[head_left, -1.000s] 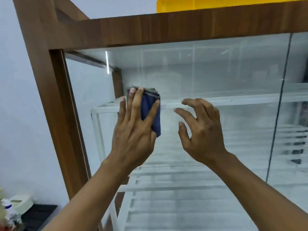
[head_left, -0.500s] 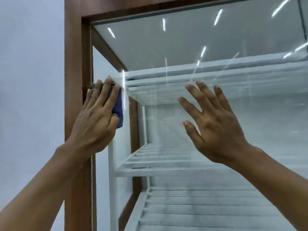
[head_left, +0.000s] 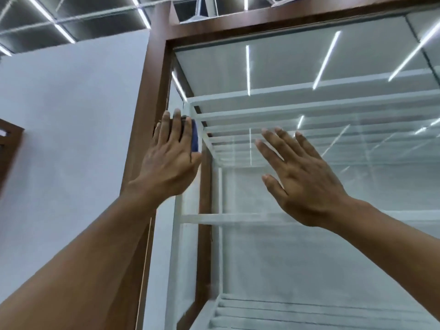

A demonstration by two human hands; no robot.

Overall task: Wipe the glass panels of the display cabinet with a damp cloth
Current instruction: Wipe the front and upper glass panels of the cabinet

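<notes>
The display cabinet has a dark wooden frame [head_left: 145, 120] and a large front glass panel [head_left: 333, 186] with ceiling lights mirrored in it. My left hand [head_left: 170, 160] presses a folded blue cloth [head_left: 194, 139] flat against the glass at its upper left edge, beside the wooden post. The straight fingers cover most of the cloth, so only its right edge shows. My right hand [head_left: 302, 175] is spread flat on the glass to the right, fingers straight, holding nothing.
White wire shelves [head_left: 262, 101] run behind the glass at several heights. A pale wall [head_left: 71, 139] stands to the left of the cabinet, with a brown wooden piece [head_left: 9, 148] at the far left. Strip lights hang overhead.
My left hand has slid the cloth from the middle of the panel leftward and up to the wooden post. The right hand's fingers have straightened against the glass. The view has tilted upward.
</notes>
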